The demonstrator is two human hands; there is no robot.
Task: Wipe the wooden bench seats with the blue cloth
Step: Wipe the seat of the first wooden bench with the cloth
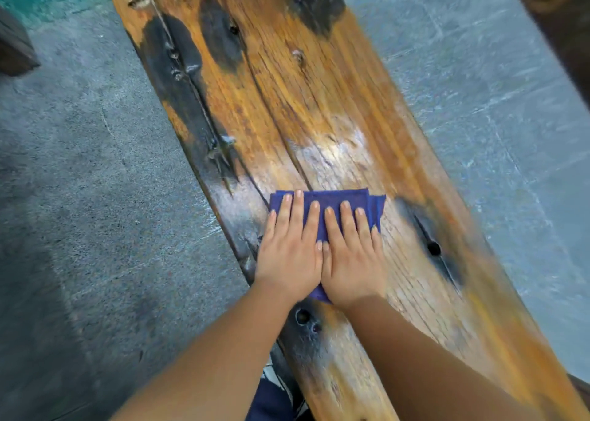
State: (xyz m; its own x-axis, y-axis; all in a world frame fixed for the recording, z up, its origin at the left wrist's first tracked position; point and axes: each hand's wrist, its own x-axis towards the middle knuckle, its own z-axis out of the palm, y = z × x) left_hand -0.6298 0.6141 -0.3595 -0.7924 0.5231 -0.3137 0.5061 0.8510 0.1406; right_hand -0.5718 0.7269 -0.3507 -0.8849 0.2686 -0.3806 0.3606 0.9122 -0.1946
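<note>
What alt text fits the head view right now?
Both hands, left and right, press flat side by side on a folded blue cloth on a worn wooden bench seat, grey floor either side.

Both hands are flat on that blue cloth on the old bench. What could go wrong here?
The bench has cracks and rough grain, so the cloth might snag, or bare fingertips past its edge could pick up splinters. The left hand sits near the plank's edge and could slip off.

Both hands hide most of the blue cloth.
</note>
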